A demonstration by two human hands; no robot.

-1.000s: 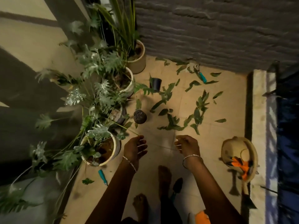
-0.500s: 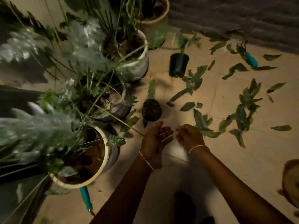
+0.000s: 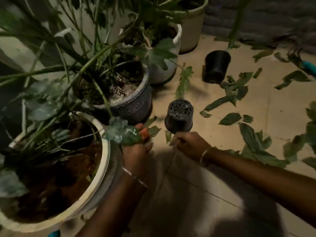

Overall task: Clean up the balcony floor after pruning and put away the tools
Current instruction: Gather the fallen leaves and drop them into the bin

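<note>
Head view. Floor [image 3: 282, 117]: beige tile.
Planted pots along its left edge: cream pot [image 3: 106, 161], grey ribbed pot [image 3: 135, 106], white pot [image 3: 176, 48]. Their foliage overhangs the hands.
Upturned black pot [image 3: 179, 115]: just beyond the hands.
Second black pot [image 3: 216, 67]: farther back.
Cut leaves [image 3: 229, 100]: scattered toward the right edge, teal-handled tool [image 3: 309, 65] among them.
Left hand [image 3: 136, 151]: knuckles under a pot leaf, fingers on a fallen leaf, grip unclear.
Right hand [image 3: 189, 144]: clenched, pinching a small leaf [image 3: 168, 136].

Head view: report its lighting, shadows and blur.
Head view: dim and warm, brightest on the floor tiles near the upturned black pot; a dark shadow crosses the lower floor; the plant foliage and right-side cut leaves smear with motion blur.
</note>
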